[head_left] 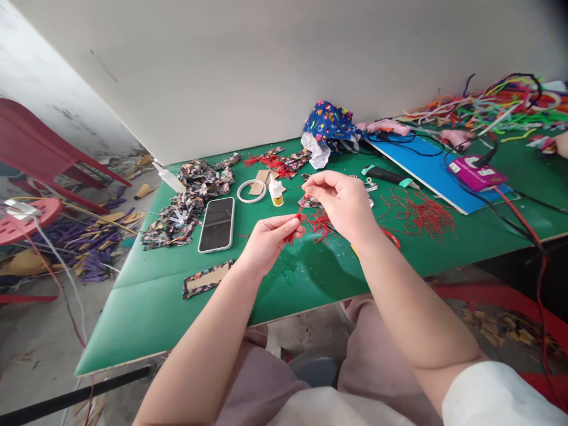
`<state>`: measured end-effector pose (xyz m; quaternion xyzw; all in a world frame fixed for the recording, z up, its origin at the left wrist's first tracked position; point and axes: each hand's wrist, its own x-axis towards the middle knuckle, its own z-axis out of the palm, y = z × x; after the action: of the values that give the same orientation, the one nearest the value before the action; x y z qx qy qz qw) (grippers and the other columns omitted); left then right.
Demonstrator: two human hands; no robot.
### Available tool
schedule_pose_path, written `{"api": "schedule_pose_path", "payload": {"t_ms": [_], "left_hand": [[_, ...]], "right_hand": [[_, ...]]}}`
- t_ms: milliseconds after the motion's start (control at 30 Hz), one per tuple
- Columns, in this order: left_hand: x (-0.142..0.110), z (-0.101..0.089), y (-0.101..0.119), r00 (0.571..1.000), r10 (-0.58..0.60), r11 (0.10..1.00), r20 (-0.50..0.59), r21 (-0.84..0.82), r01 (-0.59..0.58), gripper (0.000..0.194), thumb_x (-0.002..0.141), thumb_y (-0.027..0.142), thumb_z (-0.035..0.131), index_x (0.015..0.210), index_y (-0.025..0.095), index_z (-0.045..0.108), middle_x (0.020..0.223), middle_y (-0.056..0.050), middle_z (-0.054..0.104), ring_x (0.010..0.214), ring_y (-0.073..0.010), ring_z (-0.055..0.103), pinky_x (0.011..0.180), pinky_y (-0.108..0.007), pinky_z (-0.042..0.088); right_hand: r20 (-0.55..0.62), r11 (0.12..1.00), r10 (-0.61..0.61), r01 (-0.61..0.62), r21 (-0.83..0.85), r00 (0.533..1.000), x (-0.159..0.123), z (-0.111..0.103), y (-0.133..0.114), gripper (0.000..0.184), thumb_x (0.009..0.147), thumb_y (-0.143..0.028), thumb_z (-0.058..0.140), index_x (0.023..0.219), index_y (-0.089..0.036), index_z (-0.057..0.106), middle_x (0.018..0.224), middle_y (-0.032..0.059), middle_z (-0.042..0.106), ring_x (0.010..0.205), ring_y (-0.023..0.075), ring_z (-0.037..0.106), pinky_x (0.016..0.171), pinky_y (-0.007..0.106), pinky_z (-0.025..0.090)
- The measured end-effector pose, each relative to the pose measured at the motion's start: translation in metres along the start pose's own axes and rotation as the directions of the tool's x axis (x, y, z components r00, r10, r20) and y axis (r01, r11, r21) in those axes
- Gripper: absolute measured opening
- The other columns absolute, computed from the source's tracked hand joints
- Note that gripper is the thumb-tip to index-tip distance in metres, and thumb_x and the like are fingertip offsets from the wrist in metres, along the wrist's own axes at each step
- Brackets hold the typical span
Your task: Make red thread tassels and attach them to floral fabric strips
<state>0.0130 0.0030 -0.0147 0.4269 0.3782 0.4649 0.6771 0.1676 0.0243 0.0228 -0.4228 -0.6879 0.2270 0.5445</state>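
Note:
My left hand [271,238] is closed in a pinch on a short red cord [296,225] above the green table [155,296]. My right hand [341,200] is raised just beyond it, fingers pinched on the upper end of the same red cord. Under my hands lies a small tangle of red cords [318,223]. A larger pile of red cords [419,213] sits to the right.
A phone [217,223] lies face up at left beside heaps of patterned fabric pieces [189,198]. A tape ring [251,191], small glue bottle [276,192], blue fabric bundle [329,123], blue board [426,168], pink glue gun [385,126], purple device [475,172] and coloured pipe cleaners [501,106] surround them.

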Motion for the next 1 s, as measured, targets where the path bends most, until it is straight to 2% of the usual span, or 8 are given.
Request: {"api": "schedule_pose_path", "payload": {"t_ms": [133, 300, 500, 667, 733, 800, 867, 1000], "left_hand": [[-0.001, 0.000, -0.001, 1.000, -0.001, 0.996, -0.016, 0.085, 0.002, 0.018, 0.067, 0.029, 0.070, 0.079, 0.015, 0.070, 0.064, -0.002, 0.064, 0.062, -0.0085, 0.055, 0.059, -0.021, 0.040], [0.000, -0.003, -0.004, 1.000, 0.021, 0.948, 0.012, 0.318, -0.024, 0.020, 0.071, 0.036, 0.066, 0.074, 0.016, 0.069, 0.069, -0.001, 0.064, 0.067, -0.0106, 0.055, 0.067, -0.024, 0.042], [0.000, -0.002, -0.002, 0.987, 0.097, 0.702, 0.128, 0.695, -0.159, 0.028, 0.077, 0.043, 0.055, 0.078, 0.016, 0.066, 0.074, -0.002, 0.063, 0.073, -0.0147, 0.055, 0.067, -0.025, 0.041], [-0.001, -0.005, 0.003, 0.951, 0.161, 0.512, 0.263, 0.802, -0.308, 0.024, 0.081, 0.038, 0.052, 0.083, 0.019, 0.066, 0.086, -0.003, 0.065, 0.084, -0.0174, 0.056, 0.076, -0.028, 0.042], [-0.002, -0.007, 0.004, 0.935, 0.167, 0.505, 0.313, 0.787, -0.354, 0.024, 0.079, 0.037, 0.055, 0.093, 0.021, 0.066, 0.099, -0.004, 0.065, 0.098, -0.0205, 0.055, 0.088, -0.031, 0.040], [-0.003, -0.008, 0.006, 0.939, 0.192, 0.524, 0.284, 0.780, -0.343, 0.035, 0.075, 0.038, 0.060, 0.107, 0.023, 0.063, 0.114, -0.004, 0.061, 0.111, -0.0235, 0.050, 0.096, -0.034, 0.035], [-0.004, -0.008, 0.009, 0.951, 0.230, 0.600, 0.208, 0.739, -0.307, 0.045, 0.074, 0.038, 0.061, 0.117, 0.025, 0.057, 0.123, -0.004, 0.056, 0.117, -0.0238, 0.046, 0.099, -0.035, 0.033], [-0.007, -0.002, 0.012, 0.949, 0.301, 0.803, 0.093, 0.513, -0.305, 0.040, 0.078, 0.037, 0.058, 0.114, 0.021, 0.058, 0.120, -0.005, 0.058, 0.114, -0.0207, 0.050, 0.097, -0.031, 0.036]], "right_hand": [[-0.007, 1.000, 0.009, -0.009, 0.000, 1.000, 0.001, -0.003, -0.001, 0.010, 0.079, -0.023, 0.054, 0.078, -0.019, 0.063, 0.075, -0.0007, 0.065, 0.069, 0.0126, 0.059, 0.066, 0.027, 0.047], [-0.037, 0.999, 0.043, -0.042, 0.032, 0.998, 0.002, -0.008, -0.001, 0.011, 0.079, -0.025, 0.053, 0.079, -0.019, 0.063, 0.077, -0.0004, 0.064, 0.070, 0.0127, 0.059, 0.065, 0.027, 0.047], [-0.039, 0.999, 0.044, -0.043, 0.030, 0.998, 0.003, -0.009, 0.003, 0.011, 0.080, -0.025, 0.054, 0.079, -0.019, 0.063, 0.077, -0.0004, 0.064, 0.072, 0.0134, 0.059, 0.068, 0.028, 0.046], [0.016, 0.999, 0.018, -0.017, -0.028, 1.000, 0.001, -0.008, 0.000, 0.009, 0.079, -0.021, 0.054, 0.080, -0.019, 0.063, 0.079, -0.0003, 0.065, 0.073, 0.0133, 0.059, 0.068, 0.027, 0.046], [0.040, 0.998, -0.008, 0.011, -0.066, 0.999, 0.001, -0.008, -0.003, 0.010, 0.079, -0.021, 0.054, 0.079, -0.019, 0.063, 0.078, -0.0003, 0.065, 0.075, 0.0138, 0.059, 0.070, 0.028, 0.045], [0.065, 0.995, -0.025, 0.032, -0.098, 0.998, 0.000, -0.008, -0.005, 0.010, 0.079, -0.021, 0.054, 0.079, -0.019, 0.064, 0.077, -0.0003, 0.066, 0.076, 0.0142, 0.059, 0.071, 0.028, 0.045], [0.084, 0.992, -0.032, 0.042, -0.117, 0.996, -0.001, -0.007, -0.007, 0.011, 0.080, -0.022, 0.053, 0.080, -0.020, 0.064, 0.078, -0.0002, 0.066, 0.075, 0.0142, 0.059, 0.070, 0.028, 0.044], [0.136, 0.990, -0.040, 0.057, -0.126, 0.990, -0.003, -0.004, -0.012, 0.013, 0.081, -0.020, 0.051, 0.081, -0.020, 0.064, 0.082, 0.0006, 0.066, 0.079, 0.0144, 0.058, 0.072, 0.028, 0.044]]}}
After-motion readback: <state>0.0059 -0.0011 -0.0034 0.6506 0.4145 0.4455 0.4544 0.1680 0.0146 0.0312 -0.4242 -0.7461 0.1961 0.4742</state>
